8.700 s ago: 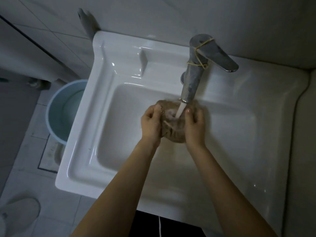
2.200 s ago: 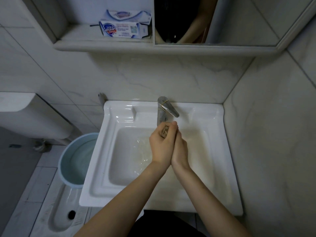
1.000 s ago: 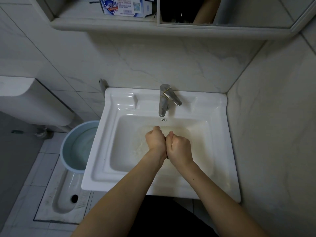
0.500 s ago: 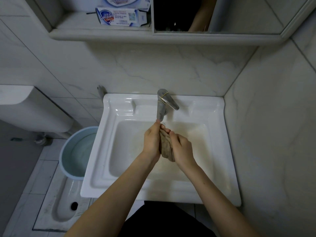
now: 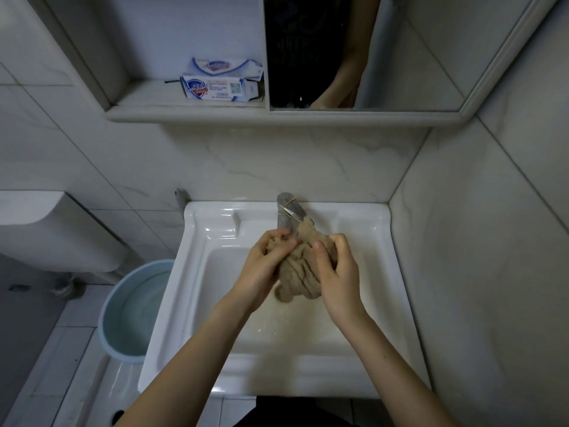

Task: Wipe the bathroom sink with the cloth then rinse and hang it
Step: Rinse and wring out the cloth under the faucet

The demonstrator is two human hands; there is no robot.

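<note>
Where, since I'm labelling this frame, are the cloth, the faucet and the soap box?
cloth [image 5: 297,272], head view, wrinkled middle folds.
faucet [image 5: 284,214], head view, upper metal body.
soap box [image 5: 215,88], head view, printed front face.

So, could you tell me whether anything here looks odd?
A yellow rubber band is wound round the faucet, which is unusual. The soap box on the shelf lies with its end flap open. The left hand and right hand grip the cloth.
</note>
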